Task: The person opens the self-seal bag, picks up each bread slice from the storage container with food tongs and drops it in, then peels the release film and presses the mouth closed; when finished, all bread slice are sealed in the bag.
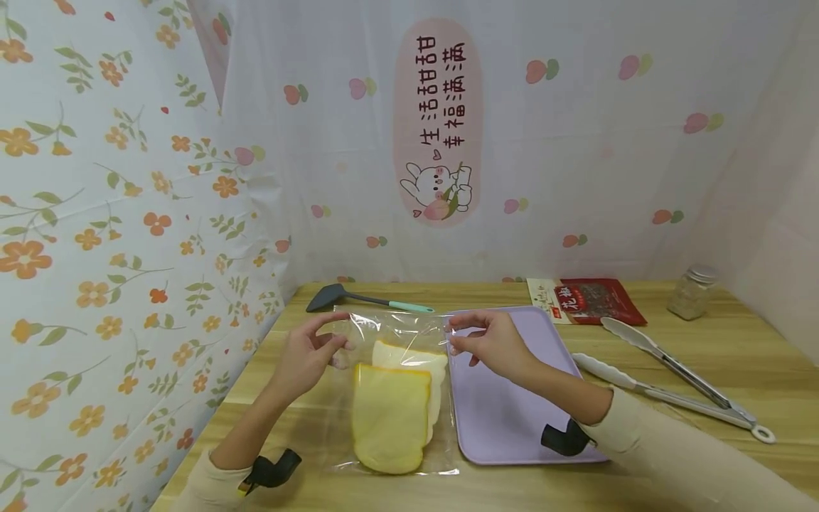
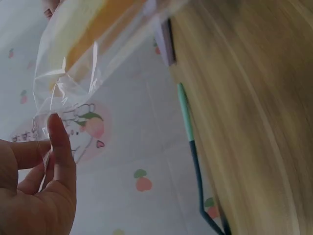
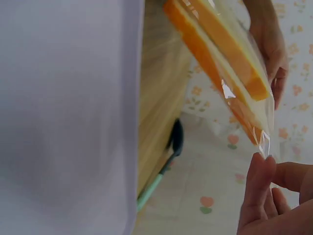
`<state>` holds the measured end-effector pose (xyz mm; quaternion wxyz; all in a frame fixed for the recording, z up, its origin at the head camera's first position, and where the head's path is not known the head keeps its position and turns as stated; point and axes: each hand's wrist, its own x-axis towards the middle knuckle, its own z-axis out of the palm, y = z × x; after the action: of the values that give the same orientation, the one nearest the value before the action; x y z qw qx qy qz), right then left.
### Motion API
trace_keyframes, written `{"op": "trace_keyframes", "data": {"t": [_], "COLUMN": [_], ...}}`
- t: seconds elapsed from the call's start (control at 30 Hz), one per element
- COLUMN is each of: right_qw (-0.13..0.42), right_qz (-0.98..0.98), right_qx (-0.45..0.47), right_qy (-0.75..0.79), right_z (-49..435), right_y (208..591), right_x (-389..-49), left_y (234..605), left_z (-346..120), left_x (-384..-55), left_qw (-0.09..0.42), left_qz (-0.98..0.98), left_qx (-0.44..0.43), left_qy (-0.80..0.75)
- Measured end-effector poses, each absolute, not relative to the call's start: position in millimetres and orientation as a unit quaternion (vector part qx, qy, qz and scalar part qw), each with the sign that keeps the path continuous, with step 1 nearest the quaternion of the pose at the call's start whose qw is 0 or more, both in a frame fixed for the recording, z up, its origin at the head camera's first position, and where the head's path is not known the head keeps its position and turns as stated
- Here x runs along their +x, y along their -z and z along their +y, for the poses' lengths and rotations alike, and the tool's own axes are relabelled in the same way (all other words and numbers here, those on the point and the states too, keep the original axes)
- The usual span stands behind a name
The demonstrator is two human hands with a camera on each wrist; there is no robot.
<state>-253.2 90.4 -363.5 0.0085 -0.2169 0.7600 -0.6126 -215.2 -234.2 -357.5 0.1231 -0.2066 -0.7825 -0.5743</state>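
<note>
A clear plastic bag point(image 1: 409, 327) with two slices of bread inside is held up over the table. The front slice point(image 1: 390, 419) looks yellowish, and a paler slice point(image 1: 437, 363) shows partly behind it. My left hand point(image 1: 310, 359) pinches the bag's upper left edge between thumb and fingers; the left wrist view shows the film in that hand point(image 2: 46, 176). At the upper right corner my right hand point(image 1: 495, 345) pinches the film too. In the right wrist view, the orange-brown crusts point(image 3: 215, 63) of both slices lie side by side above my right hand point(image 3: 274, 196).
A lilac tray point(image 1: 499, 419) lies to the right of the bag. Behind is a dark spatula point(image 1: 358, 296) with a mint handle. Metal tongs point(image 1: 678, 391), a red packet point(image 1: 591, 299) and a lidded glass jar point(image 1: 692, 293) stand or lie at the right.
</note>
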Motion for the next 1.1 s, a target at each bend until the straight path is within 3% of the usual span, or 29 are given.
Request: {"op": "trace_keyframes", "data": {"t": [0.37, 1.1], "right_qw": [0.033, 0.067], "right_qz": [0.771, 0.813], "right_qx": [-0.239, -0.203], "right_qy": [0.589, 0.541], "right_z": [83.3, 71.0], "right_y": [395.7, 423.8], "right_x": [-287.9, -324.2], "left_y": [377.1, 408.5], "left_z": [-250.4, -264.6], "left_x": [-255.4, -290.7], "left_qw": [-0.038, -0.109], "left_qz": [-0.803, -0.812], "left_qx": [-0.198, -0.196], "left_qy": [0.56, 0.539]}}
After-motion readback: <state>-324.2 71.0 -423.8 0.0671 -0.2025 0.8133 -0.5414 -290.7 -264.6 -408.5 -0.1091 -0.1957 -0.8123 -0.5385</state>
